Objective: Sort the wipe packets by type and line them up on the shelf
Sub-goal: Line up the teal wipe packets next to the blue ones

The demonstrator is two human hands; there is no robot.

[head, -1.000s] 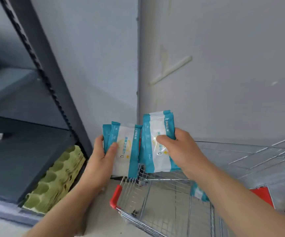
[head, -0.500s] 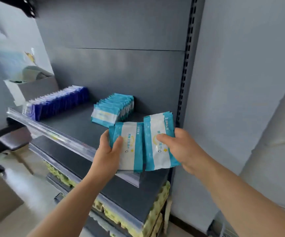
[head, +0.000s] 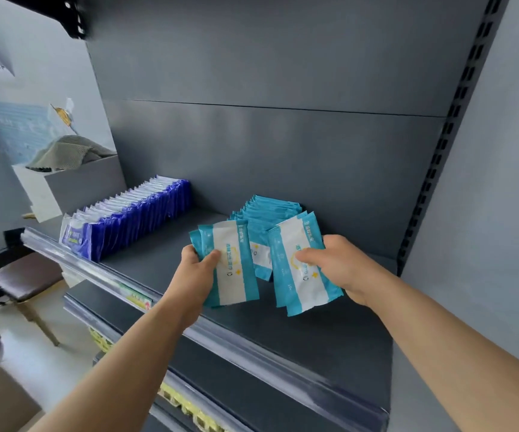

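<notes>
Dark grey sheet metal forms the shelf [head: 283, 325], which lies beneath and ahead of both hands and carries a clear plastic strip along its front lip. Its back panel rises behind the hands.

A row of dark blue wipe packets [head: 133, 219] stands on the shelf well to the left of the left hand. The packets stand on edge, face to face, and the row's long axis runs from the front lip back toward the panel.

A row of teal wipe packets [head: 267, 210] sits on the shelf just beyond both hands, between them. The packets lean one against the next, and the row runs away toward the back panel. Its front packet shows a white face between the two held bundles.

The left bundle [head: 230, 263] is a small stack of teal-and-white packets. Its long axis is near upright, tilted slightly left at the top, with the printed white band facing the camera. The left hand [head: 197, 275] is closed on its left edge, thumb across the front, fingers behind.

The right bundle [head: 301, 269] is a similar stack, held just beside the left bundle and apart from it. Its long axis tilts slightly, top end toward the row. The right hand [head: 339, 266] grips its right edge, thumb pressed on the white band, fingers wrapped behind.
</notes>
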